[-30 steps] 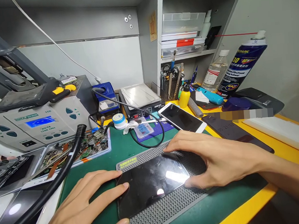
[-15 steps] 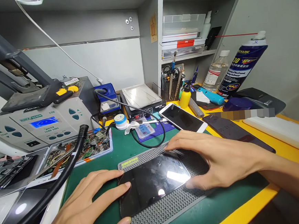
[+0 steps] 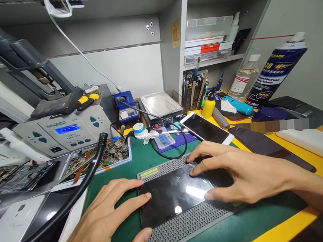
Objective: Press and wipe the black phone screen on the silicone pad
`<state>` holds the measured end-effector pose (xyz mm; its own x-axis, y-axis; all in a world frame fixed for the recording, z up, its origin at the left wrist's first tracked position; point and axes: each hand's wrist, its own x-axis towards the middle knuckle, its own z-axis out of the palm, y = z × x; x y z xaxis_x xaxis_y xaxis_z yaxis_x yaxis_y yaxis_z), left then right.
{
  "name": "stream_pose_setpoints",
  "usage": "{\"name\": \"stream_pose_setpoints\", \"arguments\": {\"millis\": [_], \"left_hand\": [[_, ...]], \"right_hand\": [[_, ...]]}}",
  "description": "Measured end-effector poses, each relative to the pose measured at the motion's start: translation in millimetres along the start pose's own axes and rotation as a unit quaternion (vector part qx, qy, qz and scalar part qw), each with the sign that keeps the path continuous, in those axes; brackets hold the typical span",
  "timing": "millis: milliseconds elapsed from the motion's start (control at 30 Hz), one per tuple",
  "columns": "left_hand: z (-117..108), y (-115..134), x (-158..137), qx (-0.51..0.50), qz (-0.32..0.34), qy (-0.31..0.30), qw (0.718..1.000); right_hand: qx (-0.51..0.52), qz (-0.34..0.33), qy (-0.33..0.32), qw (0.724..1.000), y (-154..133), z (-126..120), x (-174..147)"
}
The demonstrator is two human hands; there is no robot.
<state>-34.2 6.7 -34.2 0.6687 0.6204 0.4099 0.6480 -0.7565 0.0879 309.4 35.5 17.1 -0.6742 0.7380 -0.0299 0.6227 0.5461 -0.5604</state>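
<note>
A black phone [image 3: 167,198] with a glossy, reflective face lies on a grey honeycomb anti-slip pad [image 3: 186,219]. My left hand [image 3: 102,219] spans its left end, thumb at the near corner, one fingertip at the far corner and another on the face. Across the right end reaches my right hand [image 3: 238,171]; its thumb touches the near edge and a bent finger the far edge, with another fingertip resting on the pad beyond. The phone's far right part is dark and partly hidden under my right hand.
A green mat [image 3: 120,232] lies under the pad. A white phone [image 3: 207,128] and a dark phone showing a timer [image 3: 270,148] lie behind and to the right. A black hose [image 3: 80,194] crosses the left side, near a tray of circuit boards [image 3: 117,160]. A spray can [image 3: 277,71] stands at back right.
The view has swung left, so everything sits further right. My right index finger has bent inward onto the phone's far edge. My left hand keeps its place at the left end.
</note>
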Motion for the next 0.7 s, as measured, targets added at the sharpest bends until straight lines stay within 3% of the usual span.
{"name": "stream_pose_setpoints", "arguments": {"millis": [533, 700], "left_hand": [[-15.8, 13.6, 7.4, -0.077, -0.094, -0.104, 0.987], [-13.2, 17.2, 9.3, -0.108, -0.100, -0.094, 0.985]], "right_hand": [[-0.025, -0.015, -0.005, 1.000, 8.4, 4.3, 2.6], [-0.020, -0.031, 0.002, 0.999, 7.3, 3.4, 2.5]]}}
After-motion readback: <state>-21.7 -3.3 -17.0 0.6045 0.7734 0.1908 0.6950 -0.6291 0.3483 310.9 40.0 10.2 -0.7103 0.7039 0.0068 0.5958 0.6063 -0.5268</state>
